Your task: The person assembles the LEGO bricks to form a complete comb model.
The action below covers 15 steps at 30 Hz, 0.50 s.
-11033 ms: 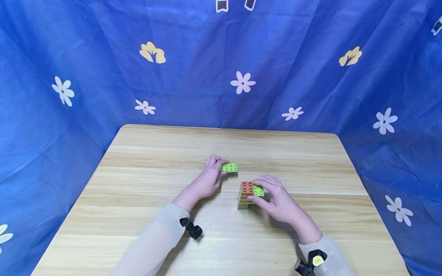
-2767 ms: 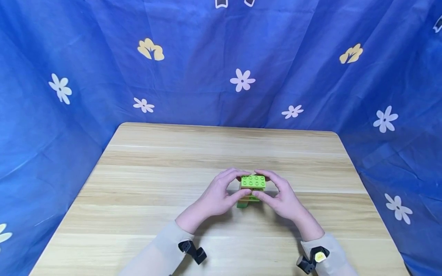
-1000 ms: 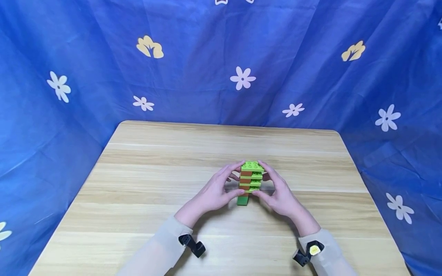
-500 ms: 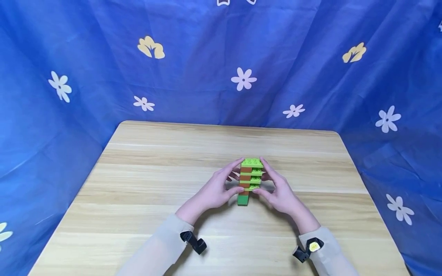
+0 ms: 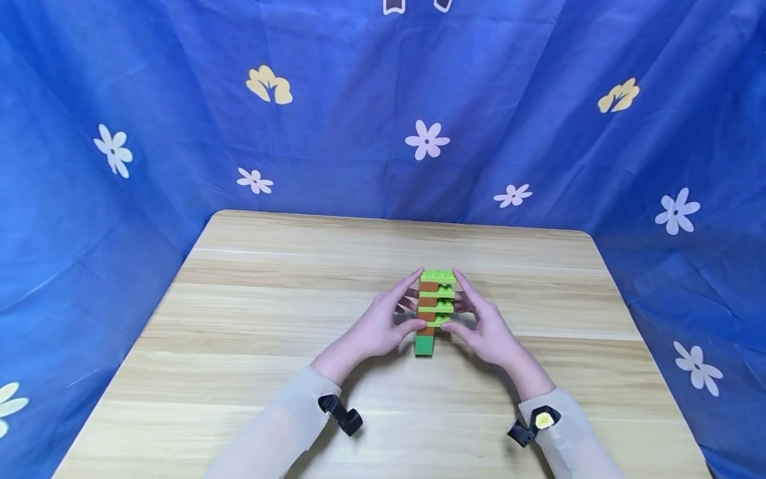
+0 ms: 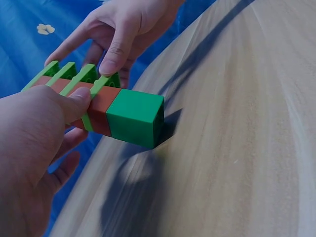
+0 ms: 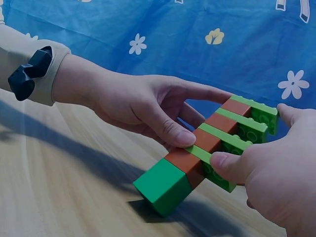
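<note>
A toy brick tower [image 5: 427, 301] stands between both hands in the head view, brown bricks alternating with lime plates that stick out to the right. Its lowest brick is a darker green block [image 6: 135, 117], close to the table; I cannot tell whether it touches. My left hand [image 5: 378, 326] grips the tower's left side, with the thumb on the front near the lower plates and the index finger up at the top. From the right, my right hand [image 5: 489, 332] holds the ends of the lime plates [image 7: 234, 143], thumb low in front, index fingertip at the top plate.
The tower and hands are over the middle of a wooden table [image 5: 269, 266]. A blue flowered cloth [image 5: 335, 100] hangs behind it and along both sides. Each sleeve carries a black wrist camera, the left camera [image 5: 341, 414] and the right camera [image 5: 534, 426].
Earlier, my left hand held a separate lime plate; it was then on top, with both hands around the tower. Over the last second the tower's front has turned more into view, showing less of its top.
</note>
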Each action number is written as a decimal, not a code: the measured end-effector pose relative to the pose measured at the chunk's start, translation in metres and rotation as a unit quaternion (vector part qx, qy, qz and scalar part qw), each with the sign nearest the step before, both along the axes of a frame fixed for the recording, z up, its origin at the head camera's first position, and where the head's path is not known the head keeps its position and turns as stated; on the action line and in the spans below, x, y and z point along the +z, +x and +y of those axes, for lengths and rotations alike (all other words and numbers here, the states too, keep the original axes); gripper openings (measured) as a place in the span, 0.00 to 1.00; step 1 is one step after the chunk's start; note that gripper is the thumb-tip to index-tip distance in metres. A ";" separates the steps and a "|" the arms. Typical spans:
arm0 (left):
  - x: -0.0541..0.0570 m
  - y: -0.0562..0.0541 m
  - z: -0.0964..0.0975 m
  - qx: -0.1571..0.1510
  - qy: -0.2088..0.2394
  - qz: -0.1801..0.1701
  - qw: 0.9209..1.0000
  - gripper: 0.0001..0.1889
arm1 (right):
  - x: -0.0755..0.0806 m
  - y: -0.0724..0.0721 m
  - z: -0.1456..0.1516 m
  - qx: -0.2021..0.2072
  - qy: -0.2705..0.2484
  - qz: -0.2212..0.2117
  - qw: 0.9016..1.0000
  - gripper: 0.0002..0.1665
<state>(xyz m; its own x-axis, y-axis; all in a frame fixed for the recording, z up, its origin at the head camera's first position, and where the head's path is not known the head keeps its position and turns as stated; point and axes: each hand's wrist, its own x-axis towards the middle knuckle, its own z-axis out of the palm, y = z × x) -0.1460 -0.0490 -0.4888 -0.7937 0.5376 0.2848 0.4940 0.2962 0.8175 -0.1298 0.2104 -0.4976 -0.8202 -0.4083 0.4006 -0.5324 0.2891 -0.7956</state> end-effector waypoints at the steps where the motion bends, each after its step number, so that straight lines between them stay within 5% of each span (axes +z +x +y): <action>1: 0.000 -0.001 0.000 0.002 0.000 -0.002 1.000 0.54 | 0.000 -0.001 0.000 0.002 -0.001 -0.004 1.000 0.66; 15: -0.005 -0.011 0.003 0.028 0.005 -0.046 0.999 0.53 | -0.004 -0.017 0.000 0.025 -0.030 -0.085 0.996 0.64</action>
<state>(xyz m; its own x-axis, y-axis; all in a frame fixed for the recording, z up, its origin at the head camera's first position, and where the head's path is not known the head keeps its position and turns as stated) -0.1571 -0.0464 -0.4937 -0.8449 0.4899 0.2149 0.4006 0.3131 0.8611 -0.1467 0.2101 -0.5014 -0.8572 -0.4301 0.2833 -0.4016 0.2139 -0.8905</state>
